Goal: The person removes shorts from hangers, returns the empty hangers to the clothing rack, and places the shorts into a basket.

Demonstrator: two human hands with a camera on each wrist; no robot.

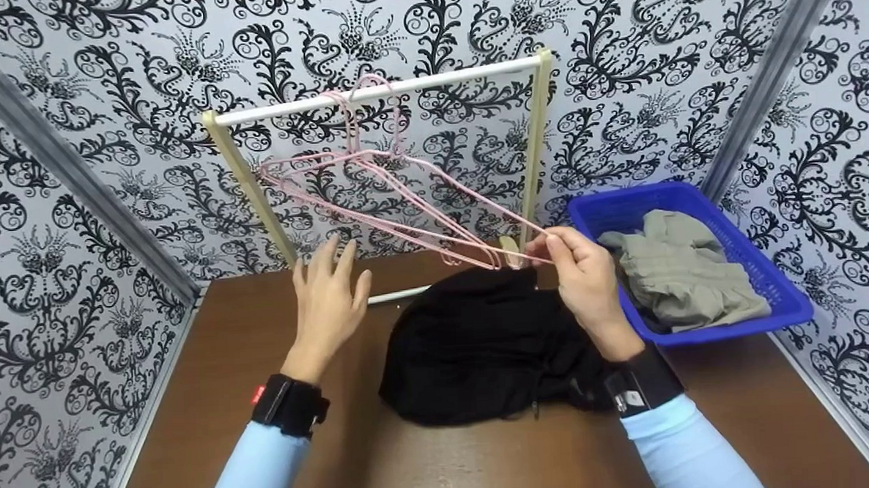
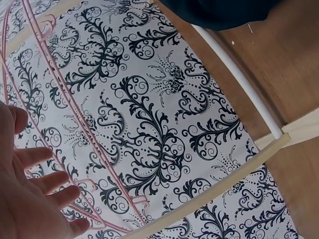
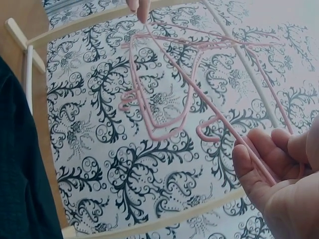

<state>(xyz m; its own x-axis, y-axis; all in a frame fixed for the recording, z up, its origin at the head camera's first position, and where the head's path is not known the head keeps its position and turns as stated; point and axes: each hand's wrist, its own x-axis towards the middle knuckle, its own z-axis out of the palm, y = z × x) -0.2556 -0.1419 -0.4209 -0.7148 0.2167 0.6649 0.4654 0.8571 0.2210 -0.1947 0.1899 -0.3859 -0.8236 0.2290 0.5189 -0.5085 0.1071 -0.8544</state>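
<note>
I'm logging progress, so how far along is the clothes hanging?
Nothing hangs on a hanger yet. The right hand pinches the end of a pink hanger hooked on the rail; the left hand is open nearby. The black garment lies on the table, grey clothes wait in the blue basket.

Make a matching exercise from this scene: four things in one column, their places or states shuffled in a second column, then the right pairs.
Things:
1. pink hangers
2. black garment
3. grey garment
4. left hand

Places or states:
A. lies in the blue basket
B. open, fingers spread, holding nothing
C. hang from the white rail, one pinched at its end by the right hand
D. heaped on the brown table

Pairs: 1-C, 2-D, 3-A, 4-B
</note>
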